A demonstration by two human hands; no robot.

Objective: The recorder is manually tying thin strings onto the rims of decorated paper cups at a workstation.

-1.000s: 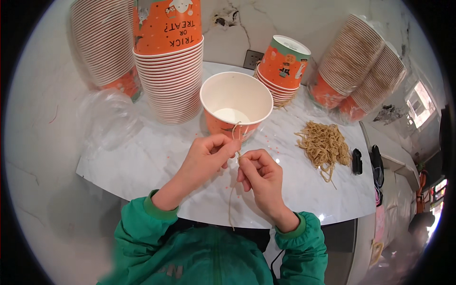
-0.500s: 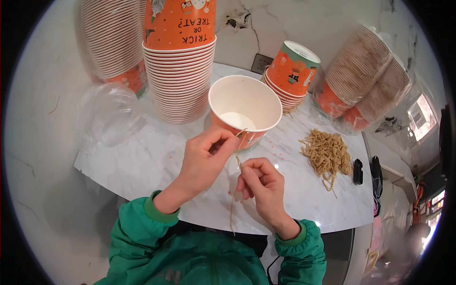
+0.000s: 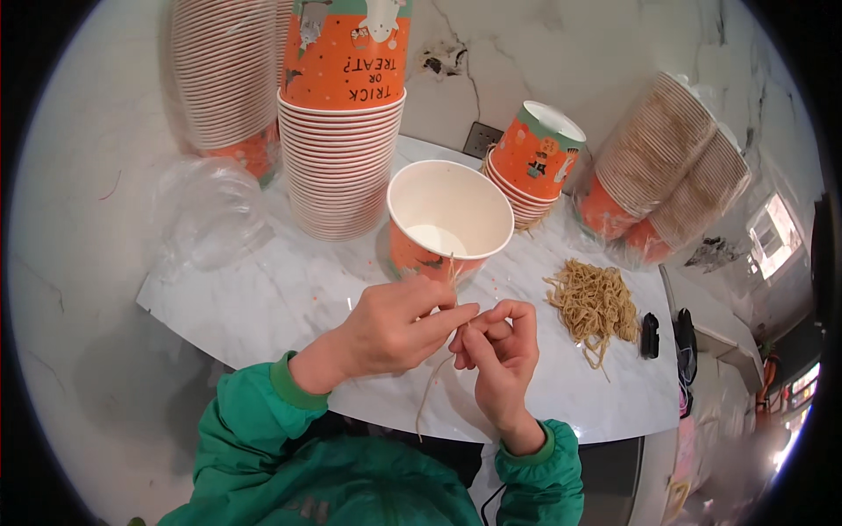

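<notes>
An upright orange paper bucket [image 3: 403,250] with a white inside stands just beyond my hands. My left hand [image 3: 390,329] is pinched on a length of tan twine [image 3: 424,405], one end sticking up against the bucket's near side. Close beside it, my right hand [image 3: 502,359] has thumb and fingers closed on the same twine, with the fingertips of both hands almost touching. From between them the loose end hangs down past the table's front edge. Whether the twine is knotted there is hidden by my fingers. A tangled heap of tan twine [image 3: 592,302] lies to the right.
A tall stack of upside-down buckets [image 3: 342,167] rises behind left, a shorter stack [image 3: 535,162] behind right. Plastic-wrapped stacks [image 3: 653,158] lean at the right. Clear plastic film [image 3: 210,210] lies left. A small black object [image 3: 649,336] sits near the right edge of the marble-patterned table [image 3: 237,307].
Both hands have come closer together. My left hand has lowered and turned, its fingers now reaching toward the right fingertips. The whole view has shifted slightly.
</notes>
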